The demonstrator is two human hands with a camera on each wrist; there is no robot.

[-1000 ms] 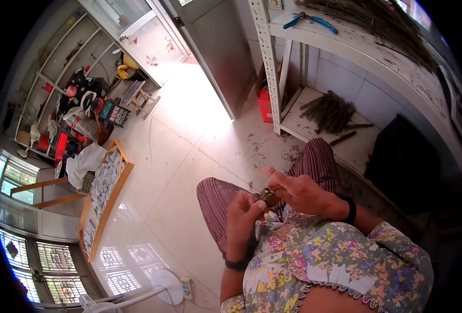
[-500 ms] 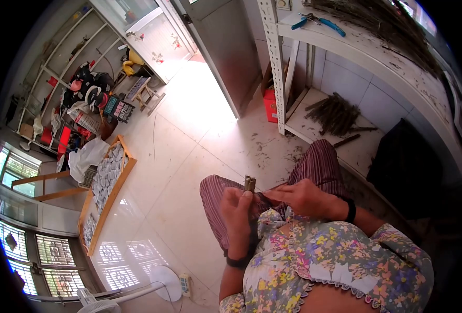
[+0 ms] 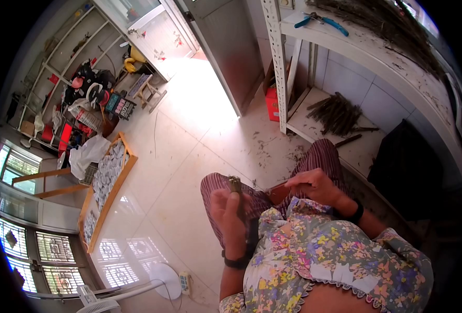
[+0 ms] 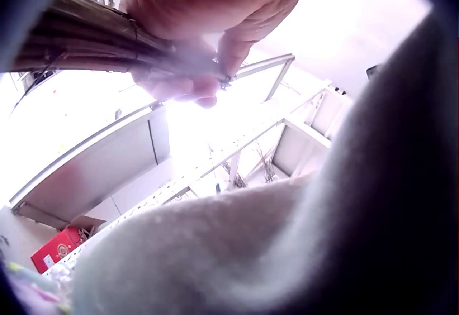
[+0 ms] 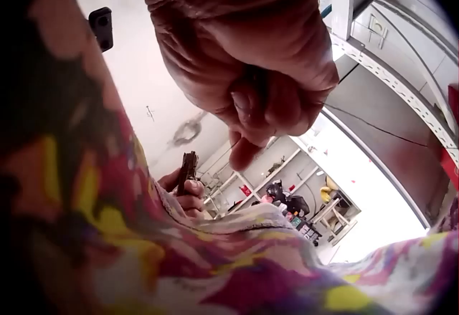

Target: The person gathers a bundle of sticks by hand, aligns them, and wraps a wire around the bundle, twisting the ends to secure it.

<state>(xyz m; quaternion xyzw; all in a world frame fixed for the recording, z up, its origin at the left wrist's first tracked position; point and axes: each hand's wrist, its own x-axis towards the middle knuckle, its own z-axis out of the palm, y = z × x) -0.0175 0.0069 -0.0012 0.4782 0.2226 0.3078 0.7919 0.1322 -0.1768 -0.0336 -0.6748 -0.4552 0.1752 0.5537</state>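
Observation:
My left hand (image 3: 228, 211) grips a small bundle of brown twigs (image 3: 234, 183), its cut ends sticking up above the thumb. In the left wrist view the twigs (image 4: 79, 39) run long and close together through the fingers, with a thin strand across them. My right hand (image 3: 314, 187) is apart from the bundle, over the other knee. The right wrist view shows the fingers of this hand (image 5: 251, 78) curled in towards the palm, one fingertip pointing out. Nothing shows in its grasp, though the inside of the palm is hidden.
A pile of short twigs (image 3: 336, 115) lies on the lower shelf (image 3: 301, 121) to the right. Blue-handled pliers (image 3: 322, 22) and long twigs (image 3: 379, 26) lie on the upper shelf. A black bag (image 3: 405, 172) stands beside it. Twig scraps (image 3: 262, 151) litter the floor.
The hands were together at the bundle and have moved apart. My left hand has turned the bundle upright and shifted it left; my right hand has drawn away to the right.

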